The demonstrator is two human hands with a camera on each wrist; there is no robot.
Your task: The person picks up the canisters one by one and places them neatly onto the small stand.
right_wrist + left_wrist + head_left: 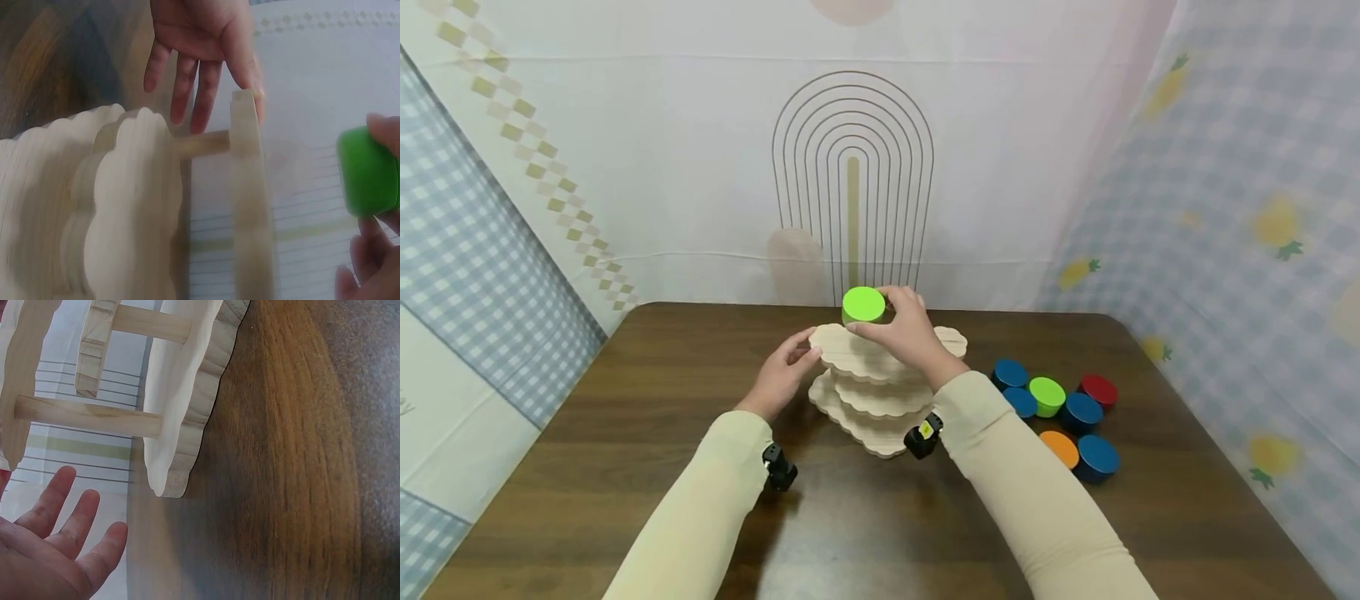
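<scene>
My right hand [907, 329] grips a round green block [863, 305] between thumb and fingers, just above the top board of a tiered wooden stand [857, 357]. In the right wrist view a gap shows between the green block [365, 172] and the top board [249, 200]. My left hand [778, 377] pinches the left edge of that board with thumb and index finger, its other fingers extended. The stand's boards are pale with scalloped edges, joined by round wooden posts [87, 417]. The lowest board [187, 428] rests on the table.
Right of the stand lie several blue round blocks [1097, 459], a second green block [1047, 397], a red block [1098, 391] and an orange block [1058, 450]. All are on the dark wooden table [700, 350]. A patterned white cloth [700, 167] hangs behind it.
</scene>
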